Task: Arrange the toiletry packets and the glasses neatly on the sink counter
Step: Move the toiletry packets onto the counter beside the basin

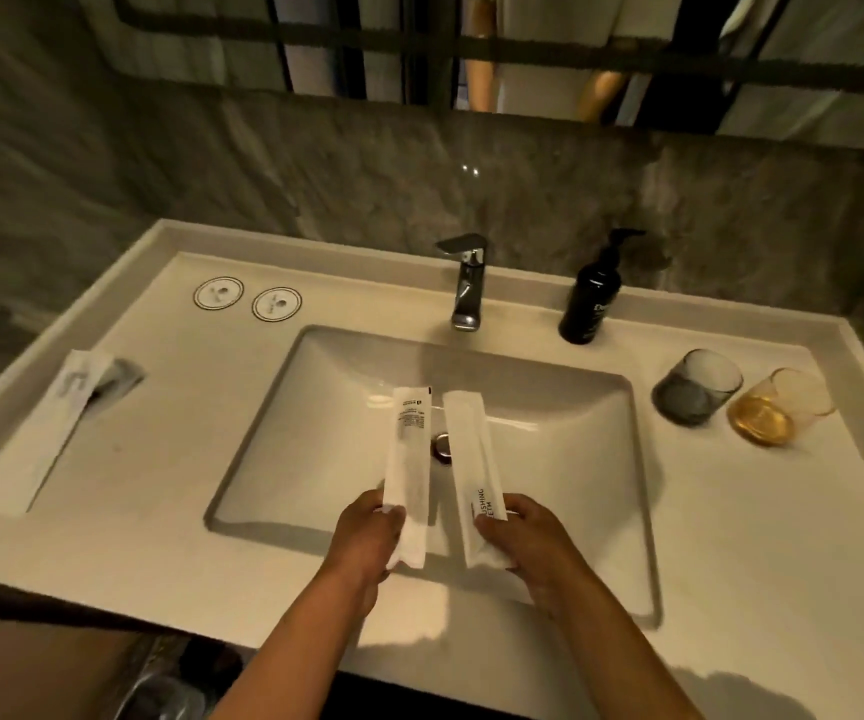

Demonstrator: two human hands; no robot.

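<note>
1. Left hand (pixel 367 532): reaches over the near rim of the sink (pixel 263 444), fingers pinched on the lower end of a long white packet (pixel 409 459). The packet rises away from the hand over the basin, its printed small-text side facing up.
2. Right hand (pixel 528 537): fingers closed on the lower end of a second white packet (pixel 474 470), which bears vertical lettering near the grip. It stands just beside the first packet, nearly parallel to it, with a narrow gap between them.
3. Drain (pixel 442 446): shows in that gap, at the basin floor.
4. Worktop (pixel 160 459): pale, surrounding the sink on all sides.
5. Third white packet (pixel 63 407): lies on the left part of the worktop, well apart from both hands; the view here is blurred, and a dark patch beside its far end is possibly its shadow.
6. Two round coasters (pixel 247 298): lie side by side at the back left of the worktop.
7. Tap (pixel 466 288): stands behind the basin, at its middle.
8. Black pump bottle (pixel 593 298): stands upright to the right of the tap.
9. Grey glass (pixel 697 387): stands on the right part of the worktop.
10. Amber glass (pixel 778 407): stands just beside the grey glass, on its right, seemingly touching it.
</note>
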